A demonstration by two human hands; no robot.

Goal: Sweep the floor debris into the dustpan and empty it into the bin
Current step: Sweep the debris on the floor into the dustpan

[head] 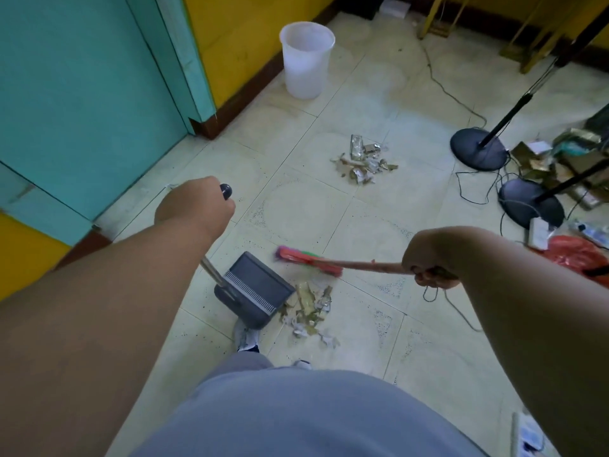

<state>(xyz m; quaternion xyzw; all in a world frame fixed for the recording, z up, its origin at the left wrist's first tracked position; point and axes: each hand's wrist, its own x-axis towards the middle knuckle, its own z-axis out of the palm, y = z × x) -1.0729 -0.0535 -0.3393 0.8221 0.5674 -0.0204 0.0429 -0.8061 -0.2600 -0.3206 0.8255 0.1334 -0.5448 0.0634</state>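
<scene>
My left hand (194,206) grips the top of the long handle of a dark grey dustpan (255,290), which stands on the tiled floor with its mouth toward a pile of paper and leaf debris (309,311). In my right hand (428,262) I hold the wooden handle of a broom whose pink and green head (308,260) hovers, blurred, just beyond that pile. A second debris pile (361,159) lies farther out on the floor. The white plastic bin (306,61) stands upright near the yellow wall.
A teal door (82,94) is at the left. Two black round stand bases (478,153) with cables sit at the right, beside scattered packaging and a red bag (576,255). My feet (247,338) are right behind the dustpan.
</scene>
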